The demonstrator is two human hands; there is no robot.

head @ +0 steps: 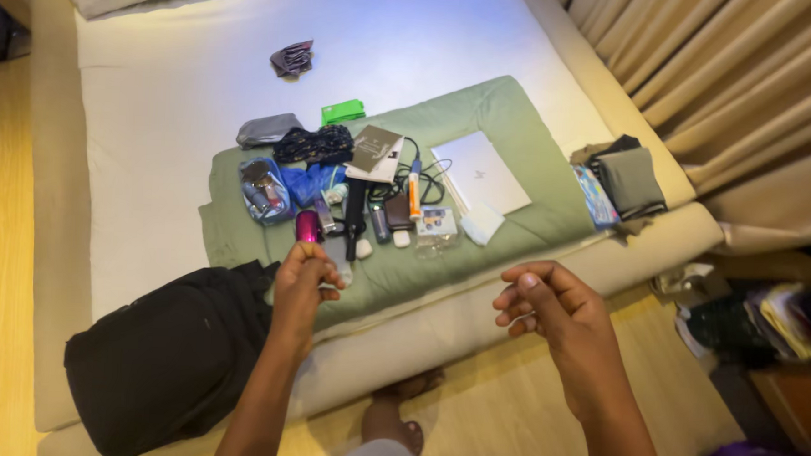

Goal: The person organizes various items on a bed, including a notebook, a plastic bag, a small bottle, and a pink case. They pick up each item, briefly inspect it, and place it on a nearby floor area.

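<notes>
Closest to you, at the bed's near edge, your left hand (pixel 305 274) is clenched around a small shiny magenta cylinder (pixel 308 226), its top poking up above your fingers. Your right hand (pixel 548 307) holds nothing; its fingers are loosely curled and it hangs over the edge of the white mattress (pixel 155 108), well apart from the left. Keep the cylinder upright and your grip low on its body, so the top stays in sight. Just beside your left forearm lies a black fabric backpack (pixel 167 354). Beyond your hands, a folded green blanket (pixel 519 124) carries the spread: a clear blue-trimmed pouch (pixel 263 191), a white tube with an orange band (pixel 414 194), black cables, and a white closed laptop (pixel 481 172). Farther off sit a bright green case (pixel 343 112) and a grey crumpled cloth (pixel 292 59).
</notes>
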